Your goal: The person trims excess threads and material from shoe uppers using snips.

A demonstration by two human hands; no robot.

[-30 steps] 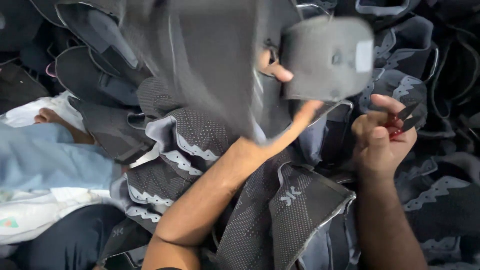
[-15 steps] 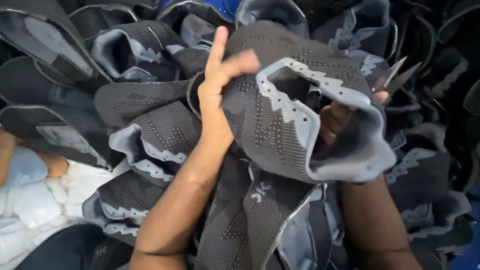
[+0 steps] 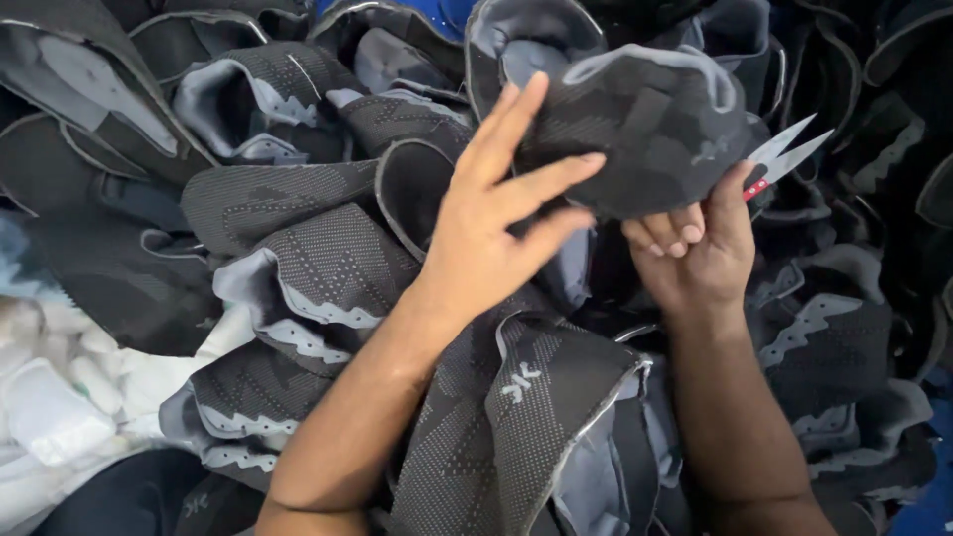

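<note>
At the far left edge of the heap lies a bundle of white cloth (image 3: pixel 60 397), blurred, with dark knitted shoe uppers (image 3: pixel 298 268) stacked beside it, their grey linings and pale zigzag trim showing. Right of these, the left hand (image 3: pixel 491 223) reaches up from the lower middle, its fingers spread and open; the fingertips lie against the near side of a dark knitted upper (image 3: pixel 655 129) held raised over the middle of the pile, and grip nothing. That upper is black with a grey patterned weave and a light grey edge along its top rim, and it sits above and between both hands. Below the hands another upper with a small pale mark (image 3: pixel 531 417) lies on top of the pile, near the bottom edge. Further right, the right hand (image 3: pixel 700 248) is curled closed, its fingers pinching the lower edge of the raised upper while also holding a pair of small thread snips (image 3: pixel 784 159) with a red handle, whose silver blades point up and to the right. More dark uppers fill the right edge of the heap.
</note>
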